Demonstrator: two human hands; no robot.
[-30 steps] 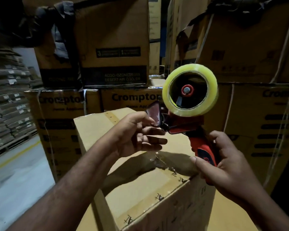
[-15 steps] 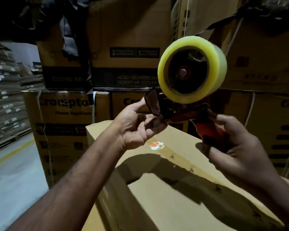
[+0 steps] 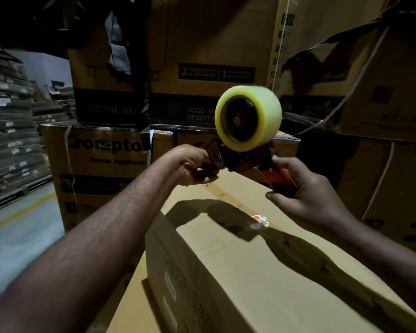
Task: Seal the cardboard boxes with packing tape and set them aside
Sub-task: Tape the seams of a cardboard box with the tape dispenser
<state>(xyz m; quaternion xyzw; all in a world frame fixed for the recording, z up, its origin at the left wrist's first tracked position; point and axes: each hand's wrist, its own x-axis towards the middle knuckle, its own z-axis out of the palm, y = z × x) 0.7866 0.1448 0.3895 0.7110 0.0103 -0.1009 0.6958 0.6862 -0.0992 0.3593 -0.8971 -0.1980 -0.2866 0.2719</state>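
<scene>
Right hand (image 3: pixel 305 191) grips the red tape dispenser (image 3: pixel 247 163) by its handle, packing tape roll (image 3: pixel 267 116) on top, held just above the cardboard box (image 3: pixel 250 272). Left hand (image 3: pixel 195 165) pinches the dispenser's front end.

Right hand (image 3: pixel 305 195) grips the tape dispenser (image 3: pixel 247 162) by its red handle above the box (image 3: pixel 238 272); left hand (image 3: pixel 192 164) curls round its front, maybe pinching the loose end of the roll (image 3: pixel 267 111), too blurred to tell.
</scene>
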